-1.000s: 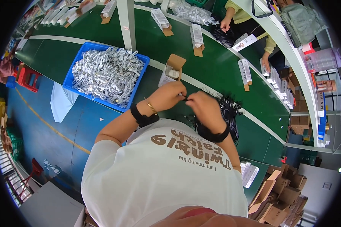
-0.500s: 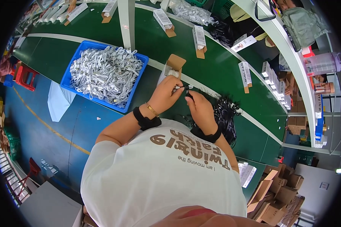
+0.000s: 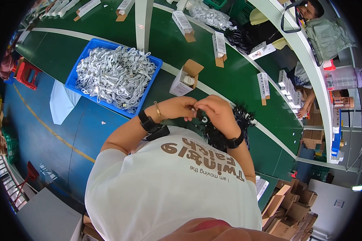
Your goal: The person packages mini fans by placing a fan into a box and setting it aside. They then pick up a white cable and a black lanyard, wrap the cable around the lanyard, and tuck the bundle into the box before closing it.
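Note:
Close in front of my shirt, both hands meet fingertip to fingertip. My left hand (image 3: 176, 108) is closed in a pinch; what lies in its fingertips is too small to make out. Curled over beside it, my right hand (image 3: 220, 115) is shut on a small black strap (image 3: 199, 114), and a small pale ring shows below its fingers. A heap of black straps (image 3: 242, 120) lies beyond and under my right hand, partly hidden by it. Just beyond my left hand stands an open carton (image 3: 180, 85), its brown flap raised and a white object (image 3: 188, 80) inside.
A blue bin (image 3: 71, 80) full of bundled white cables (image 3: 112, 76) sits to the left. Along the green belt (image 3: 165, 44) lie several white boxes with open flaps (image 3: 219, 45). A white post (image 3: 142, 28) rises behind the bin. Another person's hand (image 3: 301, 112) is by stacked boxes.
Both hands have drawn back toward my body, uncovering the carton and its white object. My right hand has turned over, its fingers now curled toward my left.

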`<act>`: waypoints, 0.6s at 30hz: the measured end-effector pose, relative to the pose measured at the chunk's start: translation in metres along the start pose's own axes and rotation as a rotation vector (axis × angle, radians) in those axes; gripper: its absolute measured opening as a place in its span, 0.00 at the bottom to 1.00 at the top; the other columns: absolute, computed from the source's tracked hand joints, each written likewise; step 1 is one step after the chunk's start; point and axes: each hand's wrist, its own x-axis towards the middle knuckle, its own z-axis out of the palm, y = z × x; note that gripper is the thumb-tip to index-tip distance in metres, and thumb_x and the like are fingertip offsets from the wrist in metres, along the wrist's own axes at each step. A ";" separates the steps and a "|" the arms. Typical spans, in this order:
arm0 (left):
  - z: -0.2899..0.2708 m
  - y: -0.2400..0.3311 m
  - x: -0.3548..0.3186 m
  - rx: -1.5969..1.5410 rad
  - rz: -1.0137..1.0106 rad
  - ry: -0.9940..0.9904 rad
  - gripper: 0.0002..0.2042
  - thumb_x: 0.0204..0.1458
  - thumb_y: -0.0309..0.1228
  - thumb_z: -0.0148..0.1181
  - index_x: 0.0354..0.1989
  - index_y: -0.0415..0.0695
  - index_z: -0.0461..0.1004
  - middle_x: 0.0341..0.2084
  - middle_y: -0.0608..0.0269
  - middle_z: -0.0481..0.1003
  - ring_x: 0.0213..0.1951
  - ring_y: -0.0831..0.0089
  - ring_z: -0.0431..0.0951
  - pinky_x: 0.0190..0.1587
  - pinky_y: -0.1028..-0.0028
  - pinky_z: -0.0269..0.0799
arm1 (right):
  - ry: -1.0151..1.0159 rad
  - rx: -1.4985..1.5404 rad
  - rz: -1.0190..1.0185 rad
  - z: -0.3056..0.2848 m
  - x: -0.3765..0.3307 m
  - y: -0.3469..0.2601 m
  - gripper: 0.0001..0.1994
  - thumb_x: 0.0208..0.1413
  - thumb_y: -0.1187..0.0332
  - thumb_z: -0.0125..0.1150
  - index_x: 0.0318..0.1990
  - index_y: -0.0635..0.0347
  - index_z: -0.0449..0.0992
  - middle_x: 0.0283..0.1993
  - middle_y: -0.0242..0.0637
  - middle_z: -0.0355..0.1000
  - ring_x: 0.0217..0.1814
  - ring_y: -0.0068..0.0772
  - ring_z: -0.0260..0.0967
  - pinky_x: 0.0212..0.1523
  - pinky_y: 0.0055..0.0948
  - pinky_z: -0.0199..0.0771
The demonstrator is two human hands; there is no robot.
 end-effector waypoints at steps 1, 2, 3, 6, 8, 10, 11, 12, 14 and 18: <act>-0.003 -0.002 0.000 -0.001 0.002 0.003 0.05 0.51 0.24 0.55 0.36 0.42 0.68 0.30 0.66 0.70 0.31 0.74 0.72 0.35 0.76 0.68 | -0.003 0.000 -0.003 0.004 0.002 0.005 0.09 0.56 0.74 0.51 0.45 0.62 0.71 0.31 0.40 0.71 0.30 0.38 0.69 0.33 0.29 0.71; -0.007 -0.006 0.002 -0.257 0.100 0.007 0.05 0.51 0.23 0.55 0.36 0.43 0.68 0.30 0.66 0.70 0.32 0.76 0.71 0.35 0.77 0.68 | 0.109 0.149 0.082 0.010 0.004 0.012 0.10 0.57 0.74 0.50 0.45 0.62 0.71 0.34 0.38 0.71 0.33 0.36 0.69 0.35 0.28 0.70; -0.011 -0.010 0.004 -0.513 0.198 0.011 0.05 0.52 0.22 0.54 0.36 0.43 0.68 0.31 0.67 0.70 0.32 0.77 0.71 0.36 0.78 0.68 | 0.220 0.299 0.167 0.017 0.006 0.018 0.10 0.57 0.74 0.50 0.46 0.63 0.71 0.36 0.37 0.71 0.35 0.33 0.69 0.38 0.27 0.69; -0.010 -0.010 0.009 -0.727 0.371 0.153 0.05 0.53 0.21 0.53 0.37 0.43 0.68 0.31 0.68 0.70 0.33 0.79 0.71 0.37 0.79 0.68 | 0.393 0.403 0.217 0.042 0.020 0.013 0.11 0.58 0.74 0.49 0.47 0.64 0.71 0.39 0.36 0.71 0.39 0.31 0.69 0.41 0.26 0.68; -0.005 -0.006 0.016 -0.632 0.512 0.426 0.05 0.54 0.21 0.52 0.37 0.42 0.68 0.31 0.68 0.70 0.33 0.78 0.71 0.38 0.79 0.68 | 0.520 0.307 0.143 0.058 0.031 0.006 0.11 0.59 0.74 0.48 0.48 0.65 0.71 0.42 0.37 0.70 0.42 0.30 0.68 0.45 0.26 0.67; -0.004 -0.006 0.020 -0.509 0.532 0.523 0.06 0.53 0.21 0.52 0.38 0.42 0.68 0.33 0.67 0.70 0.34 0.77 0.71 0.39 0.79 0.68 | 0.515 0.313 0.146 0.058 0.039 0.006 0.12 0.58 0.74 0.48 0.48 0.65 0.71 0.43 0.37 0.70 0.43 0.30 0.68 0.46 0.27 0.67; -0.003 -0.007 0.021 -0.383 0.547 0.616 0.07 0.52 0.21 0.53 0.39 0.42 0.68 0.35 0.65 0.69 0.36 0.76 0.71 0.40 0.78 0.68 | 0.514 0.318 0.150 0.058 0.044 0.006 0.12 0.58 0.75 0.48 0.48 0.64 0.71 0.44 0.38 0.69 0.44 0.30 0.67 0.47 0.27 0.66; -0.004 -0.008 0.021 -0.255 0.560 0.706 0.08 0.52 0.21 0.54 0.40 0.42 0.68 0.36 0.64 0.69 0.38 0.76 0.70 0.41 0.78 0.68 | 0.512 0.323 0.154 0.057 0.049 0.007 0.12 0.58 0.75 0.48 0.49 0.64 0.71 0.45 0.38 0.69 0.45 0.31 0.67 0.48 0.27 0.66; -0.014 -0.010 0.021 0.066 0.594 0.803 0.12 0.49 0.22 0.57 0.43 0.42 0.67 0.39 0.61 0.68 0.41 0.72 0.70 0.43 0.76 0.68 | 0.534 0.271 0.160 0.054 0.055 0.020 0.13 0.57 0.75 0.48 0.49 0.64 0.71 0.44 0.39 0.69 0.44 0.32 0.68 0.47 0.27 0.66; -0.044 -0.020 0.021 0.772 0.610 0.965 0.27 0.41 0.23 0.65 0.53 0.42 0.62 0.48 0.54 0.64 0.50 0.62 0.66 0.50 0.69 0.66 | 0.517 0.060 0.166 0.041 0.067 0.048 0.12 0.54 0.75 0.52 0.46 0.63 0.71 0.39 0.43 0.70 0.41 0.39 0.69 0.45 0.31 0.67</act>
